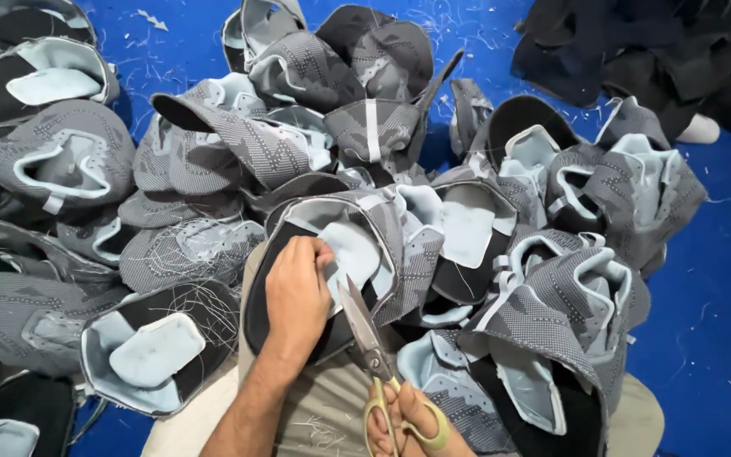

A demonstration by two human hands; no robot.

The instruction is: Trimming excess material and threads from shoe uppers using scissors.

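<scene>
A grey knitted shoe upper with a pale blue foam lining (pixel 357 245) lies on the person's lap, just beyond the left hand (pixel 296 296), whose fingers are pressed together over its lining edge, pinning it down. To the right of that hand, the right hand (pixel 403 421) is clamped through the yellow loops of one pair of steel-bladed scissors (pixel 374 355), the blades nearly together and pointing up at the held upper. Around both hands lie more of the same grey and pale blue uppers (pixel 69 156), piled too thickly for an exact count, well over twenty. Farther right sits a heap of black fabric pieces (pixel 636 51). Everything rests on a blue floor (pixel 721 288) strewn with thread scraps.
</scene>
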